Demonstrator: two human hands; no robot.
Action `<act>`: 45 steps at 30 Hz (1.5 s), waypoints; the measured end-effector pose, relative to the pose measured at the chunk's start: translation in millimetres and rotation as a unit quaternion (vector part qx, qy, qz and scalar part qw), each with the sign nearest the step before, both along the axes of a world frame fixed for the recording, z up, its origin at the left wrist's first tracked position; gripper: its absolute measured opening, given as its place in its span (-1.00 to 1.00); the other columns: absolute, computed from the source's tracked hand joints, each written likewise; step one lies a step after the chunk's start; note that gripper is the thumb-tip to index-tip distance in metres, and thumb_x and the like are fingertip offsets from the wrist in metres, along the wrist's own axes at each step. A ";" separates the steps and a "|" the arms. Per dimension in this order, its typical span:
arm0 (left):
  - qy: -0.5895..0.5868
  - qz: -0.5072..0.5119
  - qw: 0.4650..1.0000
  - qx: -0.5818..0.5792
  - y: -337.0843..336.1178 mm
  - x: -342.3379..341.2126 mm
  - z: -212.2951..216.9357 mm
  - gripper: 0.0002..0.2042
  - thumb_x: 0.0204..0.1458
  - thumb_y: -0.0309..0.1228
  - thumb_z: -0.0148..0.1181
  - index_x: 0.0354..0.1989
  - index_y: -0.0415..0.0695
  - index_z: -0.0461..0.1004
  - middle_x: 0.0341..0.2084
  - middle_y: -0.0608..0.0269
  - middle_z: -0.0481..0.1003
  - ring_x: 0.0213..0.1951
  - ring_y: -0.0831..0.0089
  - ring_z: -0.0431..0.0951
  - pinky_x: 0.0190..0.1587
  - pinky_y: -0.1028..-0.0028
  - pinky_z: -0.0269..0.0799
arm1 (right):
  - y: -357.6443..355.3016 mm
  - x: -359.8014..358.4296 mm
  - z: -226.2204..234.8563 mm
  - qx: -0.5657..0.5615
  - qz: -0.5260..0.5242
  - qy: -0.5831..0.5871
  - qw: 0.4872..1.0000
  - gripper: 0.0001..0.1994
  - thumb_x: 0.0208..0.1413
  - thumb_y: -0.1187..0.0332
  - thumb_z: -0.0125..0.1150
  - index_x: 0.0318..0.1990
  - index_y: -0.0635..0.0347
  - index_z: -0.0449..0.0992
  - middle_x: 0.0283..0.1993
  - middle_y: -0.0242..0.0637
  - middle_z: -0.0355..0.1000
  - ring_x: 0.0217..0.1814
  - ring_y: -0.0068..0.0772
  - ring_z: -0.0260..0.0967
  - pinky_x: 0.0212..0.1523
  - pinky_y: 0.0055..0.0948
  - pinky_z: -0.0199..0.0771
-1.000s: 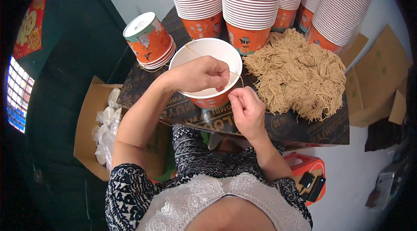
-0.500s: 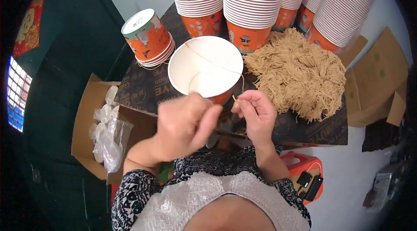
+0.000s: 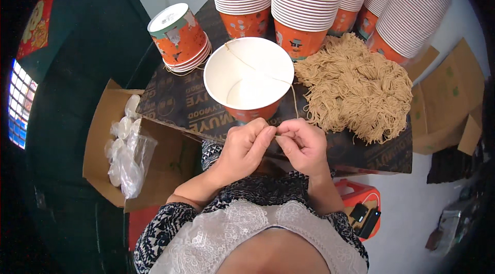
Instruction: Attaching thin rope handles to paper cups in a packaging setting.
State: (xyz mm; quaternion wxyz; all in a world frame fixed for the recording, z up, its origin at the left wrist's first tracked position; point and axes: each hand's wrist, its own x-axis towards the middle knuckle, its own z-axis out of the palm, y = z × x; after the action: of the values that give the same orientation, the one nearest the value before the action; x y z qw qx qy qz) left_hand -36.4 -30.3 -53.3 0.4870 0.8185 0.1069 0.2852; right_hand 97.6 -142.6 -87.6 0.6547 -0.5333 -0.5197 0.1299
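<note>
Just in front of me stands an orange paper bucket (image 3: 246, 113) with a white inside, its mouth up. A tan string (image 3: 252, 67) crosses its mouth from the far left rim and hangs over the right side toward my hands. My left hand (image 3: 246, 146) is pinched closed at the string's end. Beside it, my right hand (image 3: 301, 145) is also pinched closed on the string, the fingertips of both hands meeting below the bucket's near side. What exactly lies between the fingertips is mostly hidden.
Tall stacks of orange and white buckets (image 3: 307, 8) line the table's back. Several upturned buckets (image 3: 178, 37) stand at left. Tan strings (image 3: 361, 91) lie heaped at right on the dark table (image 3: 175, 104). A carton (image 3: 100, 150) with clear plastic-wrapped items is at lower left; a red stool (image 3: 375, 196) is at right.
My left hand has moved down and to the right, from over the bucket's near rim to meet my right hand. The right hand has shifted slightly lower.
</note>
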 end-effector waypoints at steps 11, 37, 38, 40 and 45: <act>0.017 0.007 0.997 -0.077 -0.7 -0.4 -7.7 -0.93 0.22 -0.55 0.04 -0.31 -0.28 0.40 -0.49 0.14 0.42 -0.48 0.38 0.43 -0.37 0.43 0.37 | 1.7 2.3 6.2 -0.001 -0.077 -0.040 0.996 -0.90 0.00 0.61 0.31 -0.39 0.24 0.49 -0.60 -0.37 0.35 -0.66 -0.61 0.23 -0.62 -0.54 0.17; -0.008 0.043 0.999 -0.009 -3.9 -14.3 4.2 -0.94 0.14 -0.56 0.15 -0.37 -0.27 0.49 -0.56 0.31 0.49 -0.50 0.61 0.44 -0.44 0.56 0.34 | 36.0 -1.9 0.6 0.090 -0.253 -0.147 0.952 -0.79 -0.09 0.64 0.33 -0.48 0.19 0.38 -0.64 -0.30 0.22 -0.66 -0.29 0.23 -0.61 -0.31 0.20; -0.015 0.038 0.999 0.015 -2.2 -14.4 6.2 -0.96 0.13 -0.58 0.16 -0.36 -0.27 0.49 -0.56 0.26 0.49 -0.53 0.58 0.46 -0.46 0.55 0.36 | 37.7 -0.9 -0.1 0.088 -0.254 -0.151 0.951 -0.79 -0.09 0.64 0.33 -0.48 0.20 0.38 -0.64 -0.29 0.22 -0.66 -0.29 0.23 -0.60 -0.31 0.20; -0.044 0.032 0.996 0.064 4.0 -15.9 14.8 -0.97 0.10 -0.62 0.16 -0.38 -0.27 0.49 -0.56 0.20 0.49 -0.55 0.52 0.50 -0.48 0.53 0.38 | 41.3 1.6 0.3 0.087 -0.256 -0.155 0.950 -0.80 -0.08 0.64 0.33 -0.47 0.20 0.39 -0.63 -0.29 0.23 -0.65 -0.28 0.24 -0.60 -0.31 0.21; -0.062 0.111 0.968 0.214 31.7 -12.5 74.9 -0.97 0.07 -0.64 0.13 -0.36 -0.28 0.48 -0.51 0.06 0.45 -0.47 0.20 0.52 -0.42 0.38 0.40 | 46.9 2.9 1.4 0.083 -0.250 -0.169 0.950 -0.83 -0.05 0.63 0.31 -0.45 0.21 0.40 -0.58 -0.25 0.28 -0.60 -0.20 0.31 -0.55 -0.28 0.27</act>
State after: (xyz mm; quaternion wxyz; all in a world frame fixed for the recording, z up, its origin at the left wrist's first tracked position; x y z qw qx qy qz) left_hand -48.9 1.4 21.5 0.2711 0.8677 0.1032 0.4037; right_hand 100.4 -95.7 -86.2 0.6103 -0.6044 -0.4818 -0.1736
